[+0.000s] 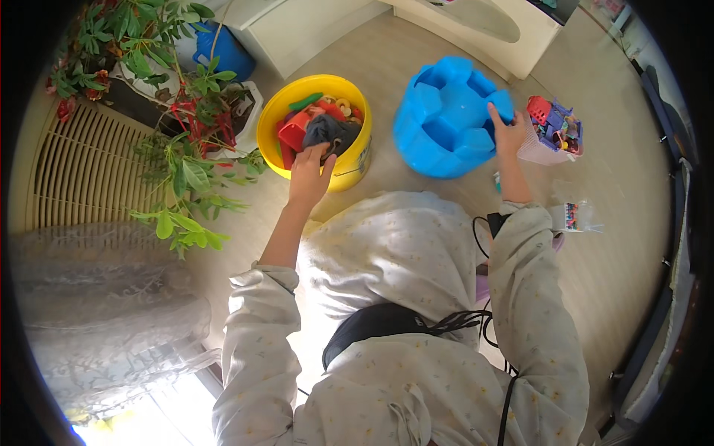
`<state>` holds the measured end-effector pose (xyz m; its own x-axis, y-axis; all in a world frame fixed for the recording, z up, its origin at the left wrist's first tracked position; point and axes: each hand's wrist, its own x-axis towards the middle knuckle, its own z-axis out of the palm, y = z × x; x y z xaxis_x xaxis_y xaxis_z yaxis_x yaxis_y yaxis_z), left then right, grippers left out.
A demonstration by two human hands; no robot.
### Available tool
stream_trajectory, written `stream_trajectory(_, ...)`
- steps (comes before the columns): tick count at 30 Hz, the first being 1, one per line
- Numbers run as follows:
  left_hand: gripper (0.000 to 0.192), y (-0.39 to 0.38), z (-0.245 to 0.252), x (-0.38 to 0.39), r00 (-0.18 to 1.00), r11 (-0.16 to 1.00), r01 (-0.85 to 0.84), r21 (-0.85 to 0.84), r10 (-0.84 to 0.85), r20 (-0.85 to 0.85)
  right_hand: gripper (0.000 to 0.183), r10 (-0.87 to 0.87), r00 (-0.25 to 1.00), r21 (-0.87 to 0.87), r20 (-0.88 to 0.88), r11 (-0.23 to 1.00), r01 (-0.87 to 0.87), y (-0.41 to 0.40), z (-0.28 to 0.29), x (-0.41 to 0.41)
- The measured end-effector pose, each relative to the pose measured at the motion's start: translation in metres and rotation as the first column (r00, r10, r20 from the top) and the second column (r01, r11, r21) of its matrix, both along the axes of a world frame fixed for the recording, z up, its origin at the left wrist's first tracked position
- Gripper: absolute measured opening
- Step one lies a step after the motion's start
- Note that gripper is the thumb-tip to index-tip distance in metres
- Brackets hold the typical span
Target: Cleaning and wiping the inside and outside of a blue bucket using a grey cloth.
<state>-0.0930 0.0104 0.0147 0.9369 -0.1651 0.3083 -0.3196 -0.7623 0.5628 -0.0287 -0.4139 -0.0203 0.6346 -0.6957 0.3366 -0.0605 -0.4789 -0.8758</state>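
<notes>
My left hand (pixel 312 171) reaches over the near rim of a yellow plastic bucket (pixel 357 159). Its fingertips touch a bundled dark grey cloth (pixel 329 132) lying on top of the toys inside; whether they grip it is unclear. Around the cloth are a red plastic piece (pixel 294 131) and a green curved piece (pixel 305 101). To the right stands a blue plastic tub (pixel 446 153), its uppermost face moulded with lobes and deep recesses. My right hand (pixel 509 131) grips a lobe at its right side, the thumb on top and the other fingers partly hidden.
A pink basket (pixel 538 149) of small toys stands right of the tub. Nearer me lies a clear packet of coloured bits (pixel 574 216). Leafy potted plants (pixel 189 173) and a blue watering can (pixel 231 53) crowd the left. White furniture (pixel 318 33) lines the back.
</notes>
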Motion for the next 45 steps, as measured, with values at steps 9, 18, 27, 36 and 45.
stream_trajectory(9,0.014,0.011,-0.007,-0.016,0.986,0.964,0.041,0.263,-0.082,0.145,0.078,-0.034,0.978,-0.004,-0.206,0.999,0.034,0.050,-0.031,0.001)
stream_trajectory(18,0.013,0.012,-0.010,-0.020,0.991,0.962,0.002,0.272,-0.038,0.127,0.059,0.063,0.998,-0.641,0.026,0.767,-0.032,0.102,0.038,-0.007)
stream_trajectory(27,0.012,0.000,-0.010,-0.043,0.995,0.960,-0.009,0.281,-0.019,0.095,0.042,0.843,0.355,-0.439,-0.404,0.162,-0.884,0.254,0.068,-0.014)
stream_trajectory(36,0.011,-0.006,0.000,-0.091,0.995,0.969,-0.004,0.248,-0.021,0.098,0.050,0.384,0.451,-0.436,-0.806,0.131,-0.890,0.297,0.020,-0.035)
stream_trajectory(45,0.014,0.003,0.014,-0.098,0.993,0.978,0.105,0.182,-0.094,-0.070,0.048,0.653,0.157,-0.163,-0.741,0.052,-0.985,0.274,0.054,-0.023)
